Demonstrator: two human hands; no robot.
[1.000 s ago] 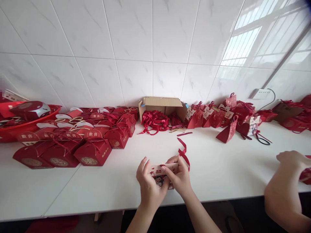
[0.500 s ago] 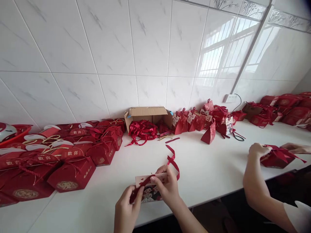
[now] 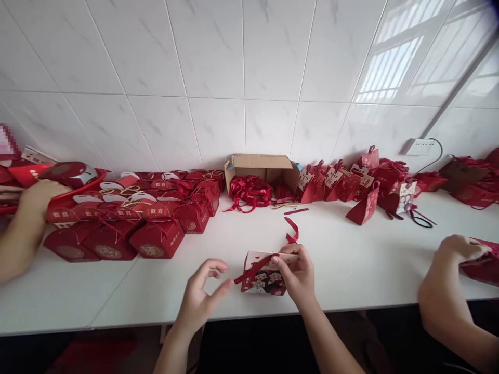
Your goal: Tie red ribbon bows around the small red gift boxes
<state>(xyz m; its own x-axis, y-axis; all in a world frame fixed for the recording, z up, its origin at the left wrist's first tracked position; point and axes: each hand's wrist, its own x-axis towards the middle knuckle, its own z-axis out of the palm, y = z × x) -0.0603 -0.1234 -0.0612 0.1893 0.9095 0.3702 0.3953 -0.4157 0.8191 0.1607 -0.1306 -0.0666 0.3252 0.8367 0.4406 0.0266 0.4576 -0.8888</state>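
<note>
A small gift box (image 3: 262, 280) with a cartoon couple printed on it stands near the front edge of the white table (image 3: 351, 270). My right hand (image 3: 298, 272) is closed on the box's top edge and pinches a red ribbon (image 3: 255, 267) against it. The ribbon runs across the box front to its loose end on the left, and its other end curls up behind my right hand. My left hand (image 3: 202, 293) hovers just left of the box with fingers curled and apart. Its thumb tip is next to the loose ribbon end and it grips nothing.
Rows of red gift boxes (image 3: 156, 239) fill the left. An open cardboard box (image 3: 261, 166) of red ribbons sits by the wall, with red pouches (image 3: 364, 208) to its right. Another person's hand (image 3: 37, 197) touches a red basin at left; a second person's hand (image 3: 460, 249) holds a red box at right.
My left hand has let go of the ribbon end and drawn back to the left. The gift box now stands more upright. A person's hand has come in at the far left.
</note>
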